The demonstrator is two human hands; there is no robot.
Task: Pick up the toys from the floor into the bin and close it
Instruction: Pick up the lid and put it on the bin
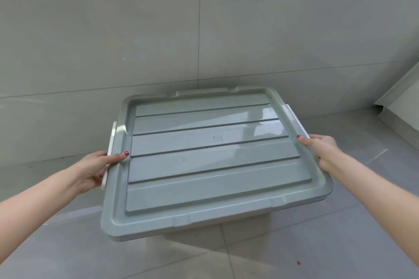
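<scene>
A grey-green ribbed lid (210, 158) lies flat over the bin, whose pale body (195, 232) shows only as a strip under the front edge. My left hand (97, 169) grips the lid's left edge at the white latch (110, 149), thumb on top. My right hand (322, 150) holds the right edge just below the other white latch (297, 121). The bin's inside is hidden by the lid, and no toys are in view.
The bin stands on a grey tiled floor (294, 244) close to a grey tiled wall (158, 41). A pale slanted panel (401, 106) leans at the right. A small red speck (298, 262) lies on the floor in front.
</scene>
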